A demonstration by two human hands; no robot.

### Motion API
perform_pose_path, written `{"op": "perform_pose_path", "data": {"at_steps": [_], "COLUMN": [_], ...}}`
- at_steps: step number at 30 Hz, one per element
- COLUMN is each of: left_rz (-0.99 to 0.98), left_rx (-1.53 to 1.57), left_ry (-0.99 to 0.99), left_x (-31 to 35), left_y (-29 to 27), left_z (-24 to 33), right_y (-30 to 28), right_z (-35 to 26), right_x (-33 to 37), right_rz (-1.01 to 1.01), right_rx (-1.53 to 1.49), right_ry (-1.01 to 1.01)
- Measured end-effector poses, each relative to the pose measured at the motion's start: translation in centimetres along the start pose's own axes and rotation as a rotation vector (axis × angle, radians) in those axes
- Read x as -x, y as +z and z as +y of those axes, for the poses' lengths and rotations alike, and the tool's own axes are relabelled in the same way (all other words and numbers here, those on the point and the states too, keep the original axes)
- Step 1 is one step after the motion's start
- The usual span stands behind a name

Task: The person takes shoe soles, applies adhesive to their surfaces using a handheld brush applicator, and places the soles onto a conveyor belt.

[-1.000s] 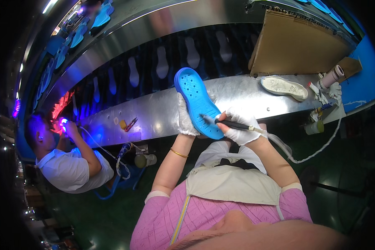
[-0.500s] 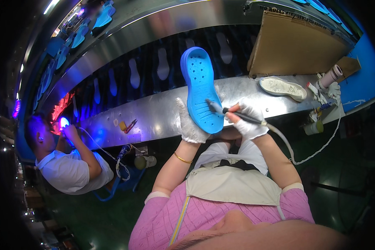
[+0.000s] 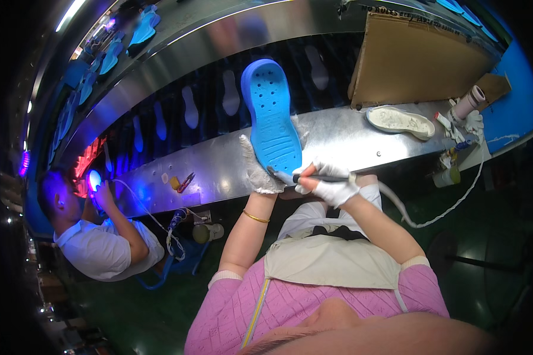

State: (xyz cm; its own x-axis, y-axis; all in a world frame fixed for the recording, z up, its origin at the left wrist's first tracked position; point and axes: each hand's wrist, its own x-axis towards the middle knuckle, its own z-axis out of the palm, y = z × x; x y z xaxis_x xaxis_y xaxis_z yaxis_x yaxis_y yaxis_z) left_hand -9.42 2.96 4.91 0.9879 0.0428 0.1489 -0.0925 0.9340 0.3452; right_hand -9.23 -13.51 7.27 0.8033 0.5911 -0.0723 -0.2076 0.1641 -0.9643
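Shoe factory: conveyor [image 3: 177, 112] w/ soles [image 3: 231, 92], co-worker [image 3: 100, 236].

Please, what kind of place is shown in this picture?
Most likely a shoe factory line. The gloved left hand holds up a blue shoe sole, and the right hand puts a corded tool to it. More soles lie along the conveyor belt, and a co-worker sits nearby.

A long metal table [image 3: 361, 139] curves across the middle of the frame. On it at right lies a pale shoe sole [image 3: 400, 121]. Left of centre lie red-handled pliers [image 3: 185, 181].
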Motion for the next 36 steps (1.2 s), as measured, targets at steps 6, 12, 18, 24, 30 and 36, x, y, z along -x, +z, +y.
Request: {"op": "perform_pose_path", "data": {"at_steps": [6, 12, 18, 24, 30, 36], "left_rz": [0.022, -0.024, -0.037, 0.179, 0.217, 0.191], "left_rx": [0.039, -0.015, 0.011, -0.238, -0.469, -0.592], "left_ry": [-0.045, -0.151, -0.266, -0.408, -0.6, -0.72], "left_x": [-0.6, -1.4, -2.0, -3.3, -3.7, -4.3], "left_y": [0.5, 0.4, 0.2, 1.5, 1.7, 2.5], "left_z": [1.0, 2.9, 3.9, 4.3, 4.2, 3.5], "right_y": [-1.4, -2.0, -1.7, -1.3, -2.2, -3.2], "right_z": [-0.3, 0.5, -1.9, -1.3, -2.4, -3.3], "right_x": [-0.9, -0.3, -0.8, -2.3, -3.0, -3.7], "right_rz": [-0.07, -0.202, -0.166, -0.28, -0.323, -0.298], "right_rx": [0.448, 0.016, 0.286, 0.573, 0.56, 0.524], "right_ry": [-0.333, 0.066, -0.243, -0.646, -0.162, -0.165]}}
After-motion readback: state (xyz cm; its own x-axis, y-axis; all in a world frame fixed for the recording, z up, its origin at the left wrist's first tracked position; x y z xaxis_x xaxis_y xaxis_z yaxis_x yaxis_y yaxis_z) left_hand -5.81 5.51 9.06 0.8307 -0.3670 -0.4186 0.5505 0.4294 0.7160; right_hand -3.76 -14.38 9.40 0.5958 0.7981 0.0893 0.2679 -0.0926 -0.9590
